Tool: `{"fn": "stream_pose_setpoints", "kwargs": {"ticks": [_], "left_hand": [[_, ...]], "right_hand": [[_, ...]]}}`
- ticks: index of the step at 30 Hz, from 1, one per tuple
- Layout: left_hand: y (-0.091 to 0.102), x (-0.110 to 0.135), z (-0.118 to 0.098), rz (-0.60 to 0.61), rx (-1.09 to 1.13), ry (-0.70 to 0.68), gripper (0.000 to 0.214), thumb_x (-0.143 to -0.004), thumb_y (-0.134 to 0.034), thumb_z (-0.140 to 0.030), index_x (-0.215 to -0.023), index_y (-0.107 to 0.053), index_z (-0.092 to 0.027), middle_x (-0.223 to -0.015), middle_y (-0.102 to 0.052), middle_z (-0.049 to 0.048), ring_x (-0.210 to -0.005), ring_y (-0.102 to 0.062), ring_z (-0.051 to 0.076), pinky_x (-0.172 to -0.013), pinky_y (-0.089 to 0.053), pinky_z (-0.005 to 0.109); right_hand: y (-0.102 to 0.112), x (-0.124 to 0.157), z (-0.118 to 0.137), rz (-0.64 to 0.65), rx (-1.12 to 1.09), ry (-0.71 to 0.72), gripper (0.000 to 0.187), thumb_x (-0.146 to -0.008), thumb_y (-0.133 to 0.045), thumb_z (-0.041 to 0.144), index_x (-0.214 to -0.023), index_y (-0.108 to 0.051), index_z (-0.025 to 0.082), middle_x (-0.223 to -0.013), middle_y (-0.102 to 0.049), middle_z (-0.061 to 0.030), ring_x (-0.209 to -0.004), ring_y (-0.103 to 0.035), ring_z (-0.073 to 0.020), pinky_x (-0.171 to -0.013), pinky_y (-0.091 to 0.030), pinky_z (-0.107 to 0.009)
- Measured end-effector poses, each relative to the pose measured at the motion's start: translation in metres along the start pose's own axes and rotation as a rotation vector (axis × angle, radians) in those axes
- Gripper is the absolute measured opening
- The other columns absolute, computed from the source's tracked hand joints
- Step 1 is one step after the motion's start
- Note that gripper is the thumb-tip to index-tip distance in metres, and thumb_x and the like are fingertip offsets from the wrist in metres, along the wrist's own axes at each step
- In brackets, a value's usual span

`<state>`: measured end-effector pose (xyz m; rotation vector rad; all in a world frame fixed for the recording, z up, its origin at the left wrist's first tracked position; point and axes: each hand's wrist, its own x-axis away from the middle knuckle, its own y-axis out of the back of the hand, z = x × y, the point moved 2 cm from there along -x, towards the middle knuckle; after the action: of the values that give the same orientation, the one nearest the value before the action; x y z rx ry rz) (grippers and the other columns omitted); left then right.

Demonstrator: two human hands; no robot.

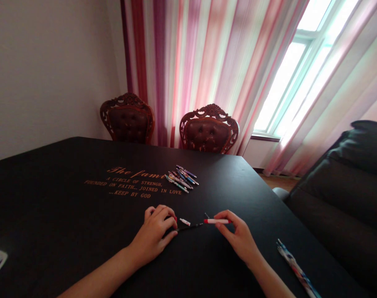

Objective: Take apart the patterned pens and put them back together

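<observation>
My left hand (159,229) is closed over the dark tabletop, its thumb and fingers pinching a thin black pen refill (190,227) whose tip points right. A bit of red shows at its fingertips; what that belongs to is mostly hidden. My right hand (236,231) pinches a white pen barrel (217,221) with a red end, held level and facing the refill's tip, with a slight gap between them. Between the hands lies a short white pen part (185,222). Just behind the barrel is a small thin dark piece (206,215), too small to make out.
Beyond the hands, a pile of several pens (182,179) lies on the black table (51,207), beside printed gold lettering. More patterned pens (295,265) lie near the right edge. Two carved chairs (209,132) stand behind; a dark leather seat (340,198) is at the right.
</observation>
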<state>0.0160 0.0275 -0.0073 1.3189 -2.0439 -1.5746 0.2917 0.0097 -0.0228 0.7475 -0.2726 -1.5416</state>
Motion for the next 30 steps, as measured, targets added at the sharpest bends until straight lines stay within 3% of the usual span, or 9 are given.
{"fn": "stream_pose_setpoints", "kwargs": {"ticks": [8, 13, 19, 23, 30], "left_hand": [[0.004, -0.002, 0.018, -0.210, 0.013, 0.119, 0.014, -0.092, -0.050, -0.026, -0.099, -0.063, -0.028, -0.106, -0.064, 0.0023, -0.106, -0.054, 0.024, -0.090, -0.030, 0.042], [0.017, -0.005, 0.055, -0.358, 0.031, 0.282, 0.018, -0.093, -0.046, -0.032, -0.100, -0.062, -0.027, -0.106, -0.066, 0.0022, -0.105, -0.056, 0.025, -0.091, -0.034, 0.042], [0.020, -0.002, 0.105, -0.490, 0.198, 0.465, 0.026, -0.090, -0.045, -0.039, -0.099, -0.063, -0.024, -0.104, -0.067, 0.0038, -0.104, -0.059, 0.026, -0.091, -0.043, 0.038], [0.012, -0.001, 0.119, -0.458, 0.278, 0.541, 0.030, -0.089, -0.043, -0.041, -0.097, -0.064, -0.022, -0.102, -0.070, 0.0050, -0.098, -0.063, 0.026, -0.086, -0.047, 0.037], [0.007, -0.002, 0.113, -0.362, 0.246, 0.483, 0.023, -0.086, -0.051, -0.040, -0.090, -0.068, -0.025, -0.098, -0.073, 0.0013, -0.099, -0.065, 0.025, -0.090, -0.046, 0.037]], "right_hand": [[-0.006, 0.000, -0.005, -0.078, 0.234, 0.071, 0.008, -0.084, -0.059, 0.028, -0.082, -0.065, 0.024, -0.086, -0.068, -0.0020, -0.087, -0.060, -0.0236, -0.081, -0.040, -0.037], [-0.007, -0.001, -0.004, -0.089, 0.314, 0.113, 0.009, -0.084, -0.060, 0.032, -0.088, -0.065, 0.026, -0.094, -0.067, -0.0036, -0.095, -0.058, -0.0267, -0.083, -0.040, -0.041], [0.010, -0.006, -0.030, -0.246, 0.140, -0.003, 0.023, -0.091, -0.048, 0.039, -0.100, -0.063, 0.023, -0.099, -0.066, -0.0060, -0.095, -0.059, -0.0240, -0.081, -0.045, -0.036], [0.015, -0.009, -0.046, -0.257, 0.137, -0.054, 0.024, -0.089, -0.049, 0.038, -0.099, -0.065, 0.023, -0.096, -0.068, -0.0051, -0.091, -0.061, -0.0233, -0.077, -0.046, -0.035], [0.008, -0.010, -0.047, -0.204, 0.324, 0.033, 0.017, -0.085, -0.054, 0.029, -0.090, -0.069, 0.026, -0.095, -0.069, -0.0040, -0.091, -0.060, -0.0243, -0.080, -0.045, -0.038]]}}
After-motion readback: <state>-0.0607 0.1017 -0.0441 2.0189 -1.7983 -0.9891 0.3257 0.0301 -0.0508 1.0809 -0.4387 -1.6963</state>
